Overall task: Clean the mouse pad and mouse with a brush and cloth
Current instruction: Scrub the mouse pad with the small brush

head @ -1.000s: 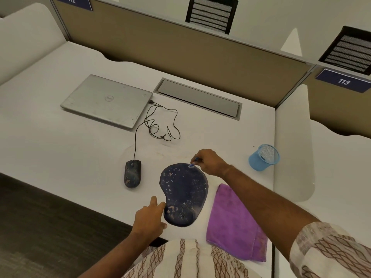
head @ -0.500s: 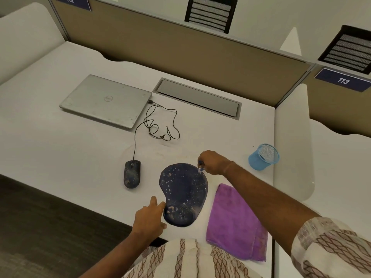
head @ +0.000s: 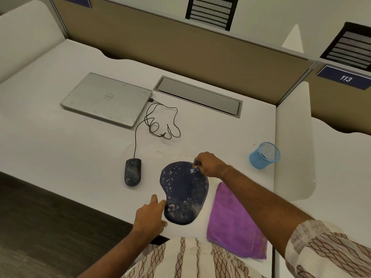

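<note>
While the curled fingers point(head: 200, 158) of a person's right hand point(head: 209, 165) pinch a small blue brush point(head: 194, 167), its pale tip rests on the far right edge of the mouse pad point(head: 183, 190). The brush's bristles are too small to make out. The left hand point(head: 149, 216) lies flat, its straight fingers close together and touching the near left rim of the pad. The dark blue, kidney-shaped pad, with a raised cushion at its near end, is flecked with pale specks and lies on the white desk point(head: 60, 153) just in front of the person. Beside it on the left, apart from it, sits a dark oval mouse point(head: 133, 173), also speckled, its thin black cable point(head: 160, 125) looping back to a closed, scuffed silver laptop point(head: 106, 99). A folded purple cloth point(head: 233, 221) with a soft nap lies to the right of the pad, close to it. Farther right stands a tilted-looking blue wire-mesh cup point(head: 264, 156). A grey metal hatch point(head: 197, 96) is set into the desk below a tan fabric partition point(head: 200, 51), which carries a navy sign point(head: 345, 78) reading 113.
</note>
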`<state>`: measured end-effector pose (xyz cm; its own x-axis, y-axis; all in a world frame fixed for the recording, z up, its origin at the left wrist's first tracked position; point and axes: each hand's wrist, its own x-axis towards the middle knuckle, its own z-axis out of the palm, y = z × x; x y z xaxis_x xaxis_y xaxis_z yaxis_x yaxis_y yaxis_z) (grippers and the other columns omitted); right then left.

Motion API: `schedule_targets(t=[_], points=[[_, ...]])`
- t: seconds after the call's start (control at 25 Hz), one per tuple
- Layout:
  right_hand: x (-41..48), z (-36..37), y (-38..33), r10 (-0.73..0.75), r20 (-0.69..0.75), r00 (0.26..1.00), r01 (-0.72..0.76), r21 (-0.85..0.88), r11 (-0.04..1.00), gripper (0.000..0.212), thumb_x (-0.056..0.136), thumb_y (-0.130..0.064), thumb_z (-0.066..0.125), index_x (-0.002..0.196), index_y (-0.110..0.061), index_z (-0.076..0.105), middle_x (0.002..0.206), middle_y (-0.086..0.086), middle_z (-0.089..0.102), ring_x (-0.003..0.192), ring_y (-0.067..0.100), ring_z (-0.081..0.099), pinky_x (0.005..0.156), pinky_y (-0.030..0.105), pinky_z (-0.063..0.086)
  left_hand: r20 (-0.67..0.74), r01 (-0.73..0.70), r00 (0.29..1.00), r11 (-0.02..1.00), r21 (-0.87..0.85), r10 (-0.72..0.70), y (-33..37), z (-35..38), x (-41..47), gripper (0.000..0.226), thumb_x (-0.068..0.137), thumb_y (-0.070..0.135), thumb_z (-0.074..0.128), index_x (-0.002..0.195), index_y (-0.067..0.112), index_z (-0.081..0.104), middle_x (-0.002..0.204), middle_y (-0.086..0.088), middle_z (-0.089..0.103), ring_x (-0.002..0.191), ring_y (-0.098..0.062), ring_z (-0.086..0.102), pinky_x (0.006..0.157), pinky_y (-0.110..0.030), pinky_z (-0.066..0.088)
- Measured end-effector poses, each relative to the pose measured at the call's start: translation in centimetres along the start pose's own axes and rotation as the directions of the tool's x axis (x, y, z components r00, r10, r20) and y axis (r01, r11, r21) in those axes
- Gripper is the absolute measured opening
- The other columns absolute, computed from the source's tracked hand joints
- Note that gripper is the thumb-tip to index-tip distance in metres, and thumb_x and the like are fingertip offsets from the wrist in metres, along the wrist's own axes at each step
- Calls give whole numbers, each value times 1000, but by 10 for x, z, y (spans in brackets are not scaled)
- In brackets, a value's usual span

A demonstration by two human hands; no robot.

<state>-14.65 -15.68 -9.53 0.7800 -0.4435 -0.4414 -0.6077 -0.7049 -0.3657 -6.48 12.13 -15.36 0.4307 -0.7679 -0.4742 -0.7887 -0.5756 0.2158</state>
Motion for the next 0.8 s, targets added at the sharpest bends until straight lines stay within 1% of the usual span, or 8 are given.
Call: schedule_targets(t=[0.12,0.2,0.28,0.4,0.48,0.6,0.72,0.8], points=[[3,-9,3,-4,65,998,14,-146,989,18,87,-9,67,105,-6,69,107,11,68,90,24,62,76,31,47,5,-3,1000,1000,-6,3,0,-2,-1,62,85,55,69,138,34,45,142,2,42,105,-20,64,91,-25,51],[5,-13,1,-9,69,998,21,-185,982,20,89,-12,65,108,-7,67,108,12,66,91,25,62,75,30,46,6,-3,1000,1000,-14,3,1,-4,-1,62,85,54,70,137,34,45,141,2,42,104,-20,64,91,-25,51],[9,-16,-6,-23,27,999,26,-113,993,18,88,-15,67,104,-7,70,104,11,69,86,22,62,75,30,48,6,-3,1000,1000,-14,3,2,-4,-2,61,85,55,70,137,34,45,141,2,42,104,-20,64,91,-25,51],[10,-9,-21,-57,-44,997,60,80,995,15,89,-17,68,100,-9,74,99,5,73,84,16,64,77,28,51,9,-2,1000,1000,-16,2,2,-6,-2,62,86,54,69,139,34,44,143,2,41,106,-20,63,92,-26,50],[7,2,-23,-67,-41,997,71,112,991,15,90,-17,67,100,-9,75,101,5,73,88,17,65,79,27,50,12,-3,1000,1000,-16,3,2,-6,-2,62,86,54,69,139,33,44,143,2,41,106,-20,63,93,-26,50],[0,9,-12,-41,13,999,40,32,999,16,92,-12,62,103,-7,73,105,8,70,92,21,63,78,27,47,10,-3,1000,1000,-17,3,3,-7,-3,61,87,54,68,139,33,44,143,2,41,106,-21,63,93,-26,50],[-3,1,1,-10,69,998,17,-101,995,12,87,-7,65,97,-6,70,102,11,69,83,20,60,71,29,45,14,-4,1000,1000,-11,4,3,-8,-3,62,87,54,68,139,33,44,143,1,41,107,-22,64,93,-26,50],[-4,-6,4,-1,77,997,14,-164,986,10,85,-8,65,95,-7,69,100,11,68,79,20,58,70,30,45,14,-2,1000,1000,-17,2,3,-8,-3,62,87,54,68,140,33,44,144,1,41,109,-22,63,94,-27,50]])
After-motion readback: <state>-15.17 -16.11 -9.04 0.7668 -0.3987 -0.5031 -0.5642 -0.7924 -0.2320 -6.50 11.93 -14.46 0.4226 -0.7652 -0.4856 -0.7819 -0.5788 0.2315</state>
